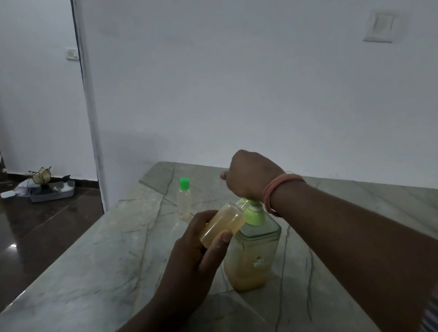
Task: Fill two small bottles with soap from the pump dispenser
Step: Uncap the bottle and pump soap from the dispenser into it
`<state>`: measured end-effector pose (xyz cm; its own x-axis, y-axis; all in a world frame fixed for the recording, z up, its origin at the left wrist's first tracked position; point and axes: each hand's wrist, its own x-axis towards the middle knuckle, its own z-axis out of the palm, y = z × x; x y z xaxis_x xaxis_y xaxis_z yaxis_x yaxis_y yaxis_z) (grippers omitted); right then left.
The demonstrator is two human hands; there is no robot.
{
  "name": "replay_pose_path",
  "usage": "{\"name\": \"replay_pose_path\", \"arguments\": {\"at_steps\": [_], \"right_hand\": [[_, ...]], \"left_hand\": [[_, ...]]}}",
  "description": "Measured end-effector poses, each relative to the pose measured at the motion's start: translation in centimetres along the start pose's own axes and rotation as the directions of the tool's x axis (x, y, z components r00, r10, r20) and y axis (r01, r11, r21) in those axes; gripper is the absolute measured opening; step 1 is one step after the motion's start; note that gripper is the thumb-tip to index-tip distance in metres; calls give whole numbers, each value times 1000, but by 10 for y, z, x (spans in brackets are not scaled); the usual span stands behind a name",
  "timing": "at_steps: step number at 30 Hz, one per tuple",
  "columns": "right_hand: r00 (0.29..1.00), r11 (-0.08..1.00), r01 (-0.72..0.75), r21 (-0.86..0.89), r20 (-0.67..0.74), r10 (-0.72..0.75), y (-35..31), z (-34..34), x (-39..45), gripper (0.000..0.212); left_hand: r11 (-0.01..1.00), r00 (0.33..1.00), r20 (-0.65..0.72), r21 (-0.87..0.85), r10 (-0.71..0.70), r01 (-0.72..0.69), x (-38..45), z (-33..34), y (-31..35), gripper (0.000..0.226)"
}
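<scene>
So the table point(91, 268) is the biggest thing here, a grey stone top with dark lines in it. It stands against a white wall point(226, 66), and the wall has a switch plate point(379, 26) up at 2 o'clock.

Near the middle of the table stands the dispenser point(253, 256), a clear jug with a green pump top. It has yellow soap low down inside. The right hand point(250, 174) is on top of the pump, at 12 o'clock from the jug. It is curled like a fist, but I cannot tell just how the fingers lie on the pump, as they are hidden under the hand. There are orange bands on that wrist.

The left hand point(195, 249) is at 9 o'clock from the jug. Its fingers and thumb wrap round an open bottle point(222, 226), tipped on its side with its mouth right up by the green spout. It looks mostly full of yellow soap.

A second bottle point(184, 199) stands at 11 o'clock from the jug, a little apart. Its green cap is on, and it looks nearly empty.

To do this well, I think the person should keep the bottle mouth right under the spout and push down slow. They should stop before the soap runs over.

The jug has a small label, but it is too blurry to read.
</scene>
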<state>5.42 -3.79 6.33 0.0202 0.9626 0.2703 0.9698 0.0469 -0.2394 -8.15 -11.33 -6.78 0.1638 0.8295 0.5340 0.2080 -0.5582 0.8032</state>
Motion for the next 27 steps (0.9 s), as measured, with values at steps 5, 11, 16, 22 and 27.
{"name": "replay_pose_path", "arguments": {"at_steps": [5,11,16,22,27], "right_hand": [[991,992,-74,107,-104,85,5,6,-6,33],[998,998,-46,33,-42,47,-1,0,-3,32],[999,999,-31,30,-17,31,4,7,-2,20],[999,998,-38,58,-12,39,0,-2,-4,28],[991,992,-37,119,-121,52,6,7,-4,21]], "left_hand": [[1000,1000,-23,8,21,-21,2,1,-6,34],[1000,1000,-12,0,12,-12,2,0,-4,56],[1000,1000,-3,-18,20,-20,1,0,-7,53],[1000,1000,9,-17,7,-7,0,-1,-2,59],[1000,1000,16,-13,6,-6,2,0,-7,52]]}}
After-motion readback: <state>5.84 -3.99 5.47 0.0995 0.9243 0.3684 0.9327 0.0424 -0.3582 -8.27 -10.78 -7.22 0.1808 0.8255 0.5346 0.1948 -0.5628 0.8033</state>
